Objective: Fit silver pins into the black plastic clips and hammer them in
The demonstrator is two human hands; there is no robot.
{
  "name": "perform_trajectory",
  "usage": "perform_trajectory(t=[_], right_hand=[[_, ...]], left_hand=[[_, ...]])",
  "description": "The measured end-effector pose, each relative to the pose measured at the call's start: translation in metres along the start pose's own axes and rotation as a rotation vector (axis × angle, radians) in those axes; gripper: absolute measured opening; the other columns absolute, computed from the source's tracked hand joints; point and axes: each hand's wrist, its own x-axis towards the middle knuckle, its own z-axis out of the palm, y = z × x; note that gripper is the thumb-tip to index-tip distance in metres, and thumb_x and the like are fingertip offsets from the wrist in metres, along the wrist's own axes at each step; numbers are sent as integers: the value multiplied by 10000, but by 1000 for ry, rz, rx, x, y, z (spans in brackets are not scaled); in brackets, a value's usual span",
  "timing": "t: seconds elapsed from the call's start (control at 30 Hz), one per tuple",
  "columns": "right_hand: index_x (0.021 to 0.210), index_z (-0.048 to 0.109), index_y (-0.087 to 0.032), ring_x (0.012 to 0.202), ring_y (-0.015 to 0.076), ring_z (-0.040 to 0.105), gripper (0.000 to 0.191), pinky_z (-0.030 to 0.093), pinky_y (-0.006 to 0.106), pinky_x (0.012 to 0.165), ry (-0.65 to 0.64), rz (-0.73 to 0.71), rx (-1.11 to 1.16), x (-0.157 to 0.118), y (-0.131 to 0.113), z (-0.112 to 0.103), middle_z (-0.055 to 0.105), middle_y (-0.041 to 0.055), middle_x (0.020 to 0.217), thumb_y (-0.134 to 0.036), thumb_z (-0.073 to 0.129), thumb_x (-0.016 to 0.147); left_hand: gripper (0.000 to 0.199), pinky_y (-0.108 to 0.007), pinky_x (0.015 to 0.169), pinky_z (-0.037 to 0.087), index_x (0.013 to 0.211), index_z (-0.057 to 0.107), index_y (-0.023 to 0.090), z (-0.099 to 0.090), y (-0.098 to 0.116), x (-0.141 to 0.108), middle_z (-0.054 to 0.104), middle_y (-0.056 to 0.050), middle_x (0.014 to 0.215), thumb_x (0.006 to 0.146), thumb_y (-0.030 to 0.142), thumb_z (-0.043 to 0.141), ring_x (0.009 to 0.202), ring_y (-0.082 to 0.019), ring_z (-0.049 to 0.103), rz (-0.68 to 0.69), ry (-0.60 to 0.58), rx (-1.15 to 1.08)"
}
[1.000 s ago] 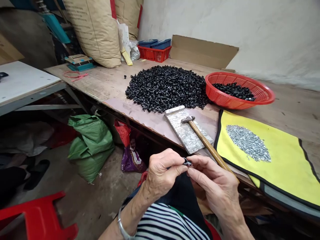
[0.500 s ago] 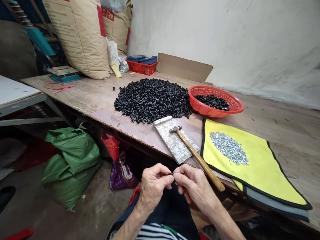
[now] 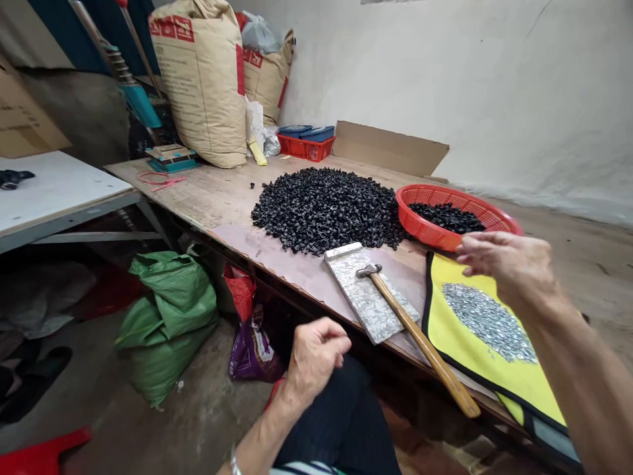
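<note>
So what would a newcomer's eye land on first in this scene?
The big heap of small black parts in the middle of the wooden bench stands out first, with a red basket holding more of them to its right. In front of the basket lies a bright yellow mat bearing a patch of small silver pieces, with the right hand above it.

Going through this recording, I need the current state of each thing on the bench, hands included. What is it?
Left hand: raised, loosely curled, nothing visible in it.
Right hand: outstretched above the yellow mat, fingers open, nothing visible in it.
Red mesh basket: partly filled with black pieces.
Hammer: lying across a metal plate.
Yellow mat: flat, bearing a heap of silver pieces.
</note>
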Motion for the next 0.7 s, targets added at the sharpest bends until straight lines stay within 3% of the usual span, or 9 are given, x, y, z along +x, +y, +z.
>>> perform_trajectory(t=[0.13,0.23,0.33,0.4,0.57,0.7], right_hand=[[738,680,-199,428,168,531,254,451,330,438,-291,-6,-163,-71,21,20,594,24,531,-416,716,611],[760,682,-190,404,134,488,296,402,267,398,-467,52,-250,-103,28,26,552,-13,480,-468,630,671],[744,696,-207,452,146,527,283,405,250,411,-432,-14,-342,-108,32,19,603,-1,530,-464,593,686],[713,706,-217,478,162,559,264,425,255,431,-396,-60,-396,-104,35,9,630,6,548,-455,602,665],[713,698,-213,401,158,525,284,430,265,410,-381,-9,-406,-100,43,-1,564,-11,441,-474,596,665],[749,685,-197,411,141,517,286,432,249,404,-403,-13,-299,-119,40,10,559,-10,461,-463,590,705]], left_hand=[[89,-249,619,449,760,649,190,-37,13,74,626,-2,684,730,174,567,644,-145,583,338,284,538],[203,-291,730,432,891,664,208,-49,24,128,618,-45,861,705,149,609,813,-197,584,362,321,638],[154,-312,753,410,808,665,207,-47,26,158,593,-64,869,667,147,653,877,-237,566,344,327,670],[106,-314,760,401,707,647,203,-45,24,165,588,-56,839,631,133,672,881,-241,561,335,317,654],[108,-281,722,420,590,568,181,-51,24,166,587,-13,742,589,115,654,790,-184,567,328,320,490],[74,-249,539,435,684,571,161,-41,33,131,547,25,594,654,217,608,549,-124,546,280,304,274]])
